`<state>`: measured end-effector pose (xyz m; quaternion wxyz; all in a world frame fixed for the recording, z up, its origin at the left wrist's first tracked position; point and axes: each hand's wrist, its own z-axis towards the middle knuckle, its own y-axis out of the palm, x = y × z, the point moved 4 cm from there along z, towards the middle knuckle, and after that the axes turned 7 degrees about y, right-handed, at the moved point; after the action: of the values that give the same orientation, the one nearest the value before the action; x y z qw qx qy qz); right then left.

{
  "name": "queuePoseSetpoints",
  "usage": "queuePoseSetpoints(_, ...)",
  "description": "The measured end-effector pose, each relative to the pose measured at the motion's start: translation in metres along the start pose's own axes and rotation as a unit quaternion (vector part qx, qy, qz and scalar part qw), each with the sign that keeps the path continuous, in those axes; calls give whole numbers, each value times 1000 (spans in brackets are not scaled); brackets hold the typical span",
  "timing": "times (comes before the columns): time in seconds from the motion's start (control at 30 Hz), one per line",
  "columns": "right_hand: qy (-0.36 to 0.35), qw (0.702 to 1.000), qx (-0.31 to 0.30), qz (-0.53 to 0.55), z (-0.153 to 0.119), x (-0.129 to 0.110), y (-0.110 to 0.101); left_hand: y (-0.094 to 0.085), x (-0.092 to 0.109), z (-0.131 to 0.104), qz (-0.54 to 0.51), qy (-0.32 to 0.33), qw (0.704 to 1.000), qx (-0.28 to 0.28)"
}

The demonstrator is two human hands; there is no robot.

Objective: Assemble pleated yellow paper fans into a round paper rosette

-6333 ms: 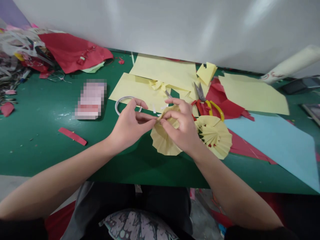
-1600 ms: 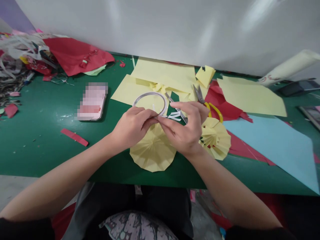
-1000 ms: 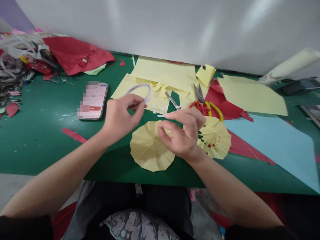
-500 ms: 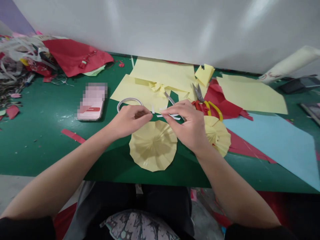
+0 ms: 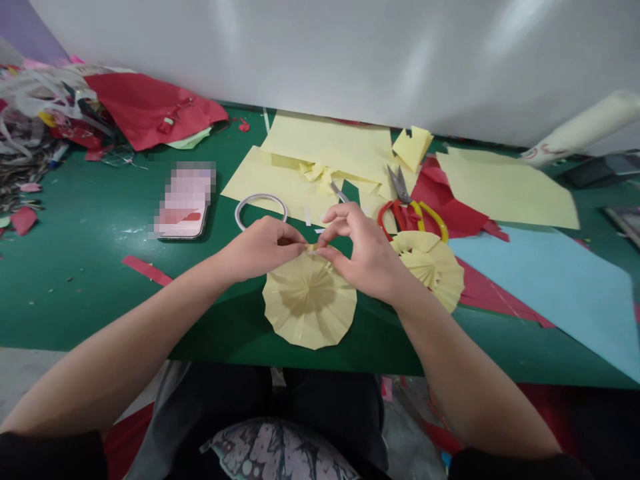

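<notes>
Paper disc (image 5: 311, 317), pleated and yellow, lies face up on the green tabletop (image 5: 90, 293) in front of me, near-round, its folds running out evenly every way from the middle rather than along one long axis. My left hand (image 5: 263, 248) and right hand (image 5: 363, 259) are at its far rim, thumb and forefinger of each nearly touching beside a small pale piece (image 5: 311, 251); I cannot tell whether the fingers are clamped on it or on the rim. A tape ring (image 5: 237, 212) lies beyond my left hand, a second pleated disc (image 5: 450, 273) partly behind my right arm (image 5: 465, 367).
</notes>
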<state>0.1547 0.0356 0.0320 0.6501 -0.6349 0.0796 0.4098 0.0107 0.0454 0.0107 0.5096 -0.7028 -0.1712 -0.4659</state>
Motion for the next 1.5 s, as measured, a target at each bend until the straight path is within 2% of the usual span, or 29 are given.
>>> queuePoseSetpoints(0.23, -12, 998, -13, -52, 0, 3, 5, 1, 0, -2, -13, -29, 999, -24)
queuePoseSetpoints(0.47, -19, 998, -4, -66, -1, 1, 7, 4, 2, -1, 0, -8, 1000, -20)
queuePoseSetpoints(0.6, -14, 996, 25, -85, -2, 1, 9, 6, 5, 0, 21, 0, 1000, -8)
queuePoseSetpoints(0.87, 49, 986, 83, -134, -3, 6, 12, 8, 5, -2, 12, 1, 1000, 1)
queuePoseSetpoints(1.0, 45, 976, 117, -179, -3, 6, 7, 7, 2, -2, 2, -2, 1000, 1)
queuePoseSetpoints(1.17, 35, 986, 62, -150, -1, 5, 9, 6, 4, -3, -39, -5, 999, 14)
queuePoseSetpoints(1.37, 38, 991, 21, -126, 0, 6, 10, 5, 8, -3, 9, -15, 1000, 11)
queuePoseSetpoints(1.43, 41, 993, 25, -111, 0, 7, 8, 4, 8, -3, 14, -23, 999, 19)
queuePoseSetpoints(1.5, 36, 993, 60, -96, 0, 4, 3, 2, 8, -3, 23, -31, 999, 35)
